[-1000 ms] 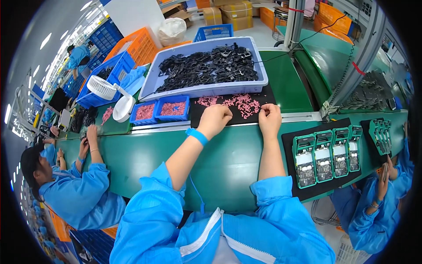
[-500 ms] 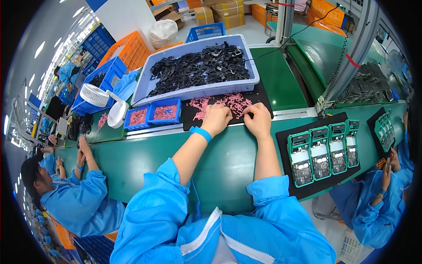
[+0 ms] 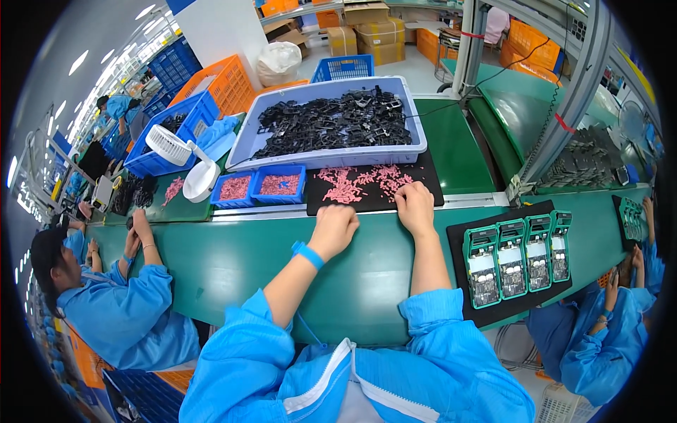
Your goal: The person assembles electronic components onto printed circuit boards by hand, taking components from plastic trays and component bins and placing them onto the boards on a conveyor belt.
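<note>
Small pink pieces [image 3: 343,186] lie loose on a black mat [image 3: 366,204], just behind my hands. My left hand [image 3: 334,230], a blue band on its wrist, is curled closed over the green table, in front of the mat's near edge. Whether anything is inside it is hidden. At the mat's front right my right hand [image 3: 416,209] has its fingers pinched together beside the pink pieces. What they hold, if anything, is too small to make out. Two blue bins [image 3: 279,200] filled with more pink pieces stand left of the mat.
Behind the mat is a large pale tub [image 3: 317,156] heaped with black plastic parts [image 3: 338,120]. A white fan [image 3: 202,180] stands left. On the right, several green-framed circuit assemblies [image 3: 511,261] lie on another black mat [image 3: 458,243]. Co-workers [image 3: 120,303] sit on both sides.
My left hand has drawn back off the mat toward me. My right hand remains at the mat's front right, fingers still together. The view has shifted slightly.
</note>
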Tool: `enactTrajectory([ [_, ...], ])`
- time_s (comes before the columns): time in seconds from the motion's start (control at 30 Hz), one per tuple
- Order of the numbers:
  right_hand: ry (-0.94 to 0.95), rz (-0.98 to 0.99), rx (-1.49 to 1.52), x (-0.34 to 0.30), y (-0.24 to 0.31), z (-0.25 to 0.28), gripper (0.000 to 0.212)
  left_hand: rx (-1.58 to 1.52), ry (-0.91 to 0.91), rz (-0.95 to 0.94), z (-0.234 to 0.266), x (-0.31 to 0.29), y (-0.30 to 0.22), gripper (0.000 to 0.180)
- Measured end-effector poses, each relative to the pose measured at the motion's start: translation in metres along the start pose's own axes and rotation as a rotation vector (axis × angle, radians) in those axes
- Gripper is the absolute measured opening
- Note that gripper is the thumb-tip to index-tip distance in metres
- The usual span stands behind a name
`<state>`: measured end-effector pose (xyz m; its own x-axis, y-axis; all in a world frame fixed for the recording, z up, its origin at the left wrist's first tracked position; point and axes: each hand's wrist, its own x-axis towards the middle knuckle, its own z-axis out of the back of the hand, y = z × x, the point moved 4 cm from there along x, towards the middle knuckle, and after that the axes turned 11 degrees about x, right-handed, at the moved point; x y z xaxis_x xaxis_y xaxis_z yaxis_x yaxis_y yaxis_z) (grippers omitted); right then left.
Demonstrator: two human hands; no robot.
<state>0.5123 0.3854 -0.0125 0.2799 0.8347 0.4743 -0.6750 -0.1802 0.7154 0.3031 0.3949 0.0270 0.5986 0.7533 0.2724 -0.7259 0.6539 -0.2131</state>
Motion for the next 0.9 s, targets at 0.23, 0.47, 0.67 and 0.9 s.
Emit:
enactTrajectory([
  [0.23,-0.001,-0.009,-0.245,-0.006,0.028,0.001,0.009,0.085,-0.062,0.258,0.06,-0.132,0.055,0.01],
  [0.47,-0.02,-0.029,-0.352,-0.036,0.052,0.001,0.015,0.148,-0.135,0.451,0.114,-0.253,0.087,0.008],
  [0.67,-0.002,-0.04,-0.336,-0.052,0.06,-0.004,0.012,0.209,-0.221,0.609,0.163,-0.32,0.108,0.007],
  [0.9,-0.024,0.057,-0.534,-0.07,0.07,-0.034,0.022,0.097,-0.413,0.664,0.118,-0.378,0.162,0.01],
])
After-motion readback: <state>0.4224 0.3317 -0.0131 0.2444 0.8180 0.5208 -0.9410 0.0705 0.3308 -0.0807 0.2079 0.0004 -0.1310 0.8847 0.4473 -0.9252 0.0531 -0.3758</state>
